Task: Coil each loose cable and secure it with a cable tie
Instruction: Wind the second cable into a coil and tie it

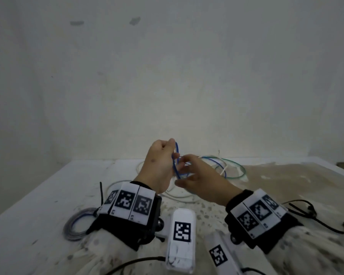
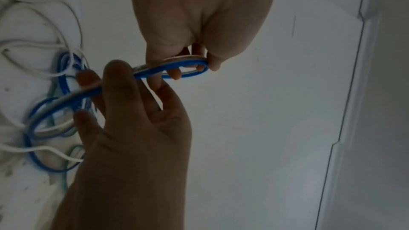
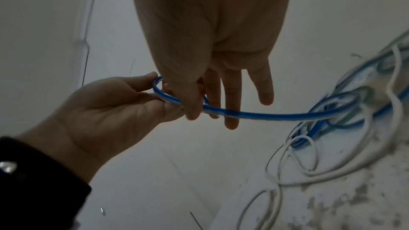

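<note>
A blue cable (image 1: 176,155) is held up above the table between both hands. My left hand (image 1: 163,157) grips a small loop of it, the fingers curled round the loop's end (image 2: 204,66). Just to the right, my right hand (image 1: 189,169) pinches the same cable (image 3: 243,115) between thumb and forefinger, with the other fingers (image 3: 264,92) stretched out. From there the cable trails down to a loose tangle of blue, green and white cables (image 1: 228,167) on the table behind the hands.
A coiled clear-and-blue cable (image 1: 75,225) lies at the near left, with a black cable tie (image 1: 101,193) standing up beside it. A black cable (image 1: 310,215) lies at the right. White cable loops (image 1: 179,195) lie under the hands. The table (image 1: 48,195) ends at a wall.
</note>
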